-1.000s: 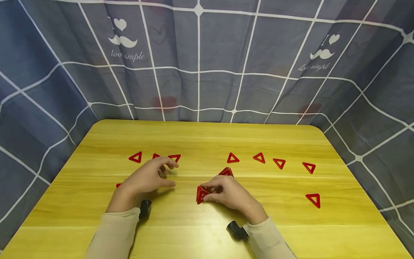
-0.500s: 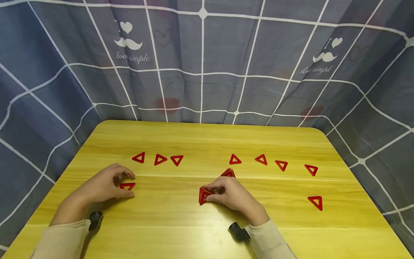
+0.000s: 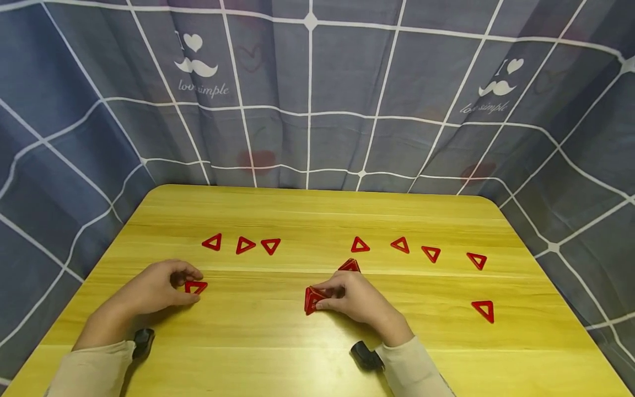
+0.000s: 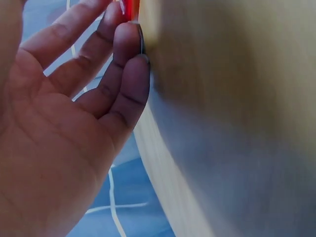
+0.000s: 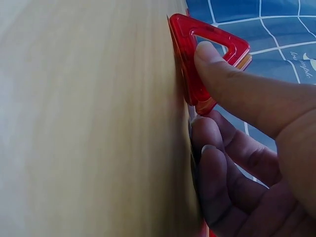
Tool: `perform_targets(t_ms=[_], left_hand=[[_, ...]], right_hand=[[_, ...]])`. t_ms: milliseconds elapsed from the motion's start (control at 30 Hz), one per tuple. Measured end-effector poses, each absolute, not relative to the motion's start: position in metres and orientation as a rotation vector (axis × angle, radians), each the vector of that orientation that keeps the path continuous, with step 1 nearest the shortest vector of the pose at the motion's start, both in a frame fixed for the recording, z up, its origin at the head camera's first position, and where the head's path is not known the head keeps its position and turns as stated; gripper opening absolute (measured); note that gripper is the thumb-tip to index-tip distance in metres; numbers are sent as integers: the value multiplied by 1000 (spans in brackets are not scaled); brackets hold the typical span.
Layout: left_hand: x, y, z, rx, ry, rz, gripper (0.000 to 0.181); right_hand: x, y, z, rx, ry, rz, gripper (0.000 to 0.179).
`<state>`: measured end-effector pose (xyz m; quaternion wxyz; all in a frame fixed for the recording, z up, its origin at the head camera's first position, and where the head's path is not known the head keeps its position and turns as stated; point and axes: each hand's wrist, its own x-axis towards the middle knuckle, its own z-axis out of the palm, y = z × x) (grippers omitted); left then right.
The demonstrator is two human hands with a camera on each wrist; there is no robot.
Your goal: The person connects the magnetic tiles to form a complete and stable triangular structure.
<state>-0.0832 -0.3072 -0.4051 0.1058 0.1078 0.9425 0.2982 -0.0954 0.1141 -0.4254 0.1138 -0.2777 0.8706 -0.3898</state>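
Observation:
On the left of the table, my left hand (image 3: pixel 159 288) has its thumb and fingers curled at opposite edges of a red triangular magnetic tile (image 3: pixel 189 289). Part of that red tile (image 4: pixel 130 9) shows at the fingertips in the left wrist view. Near the middle, my right hand (image 3: pixel 353 298) pinches a small cluster of red triangular tiles (image 3: pixel 311 301) leaning together, its thumb pressed on the near face. The right wrist view shows the tilted tile (image 5: pixel 190 64) with its cut-out centre and the thumb over it. Just beyond this hand stands another red tile group (image 3: pixel 350 265), partly hidden.
Along the back lie flat red triangles, including a left one (image 3: pixel 213 241), a middle one (image 3: pixel 360 244) and a far right one (image 3: pixel 477 260). Another triangle (image 3: pixel 484 310) lies nearer on the right. A grey checked curtain (image 3: pixel 337 94) surrounds the wooden table (image 3: pixel 258 353).
My left hand has moved left and toward me, from beside the back row to the single left tile, and its fingers have closed in on it. My right hand stays on its cluster.

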Motion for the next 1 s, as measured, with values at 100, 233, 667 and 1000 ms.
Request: perform_targets(t_ms=[100,233,667,1000], left_hand=[[-85,-299,-403,336,2772,936,41],[-90,-278,-399,396,2726,1055,36],[-110,-176,-394,623,2496,1236,27],[-114,-134,-407,685,2368,1295,28]], right_hand=[[-95,114,-425,-815,2558,-1135,29],[-94,114,-424,-804,2548,-1121,29],[-93,114,-425,-818,2551,-1108,32],[-94,114,-423,-800,2549,-1102,31]])
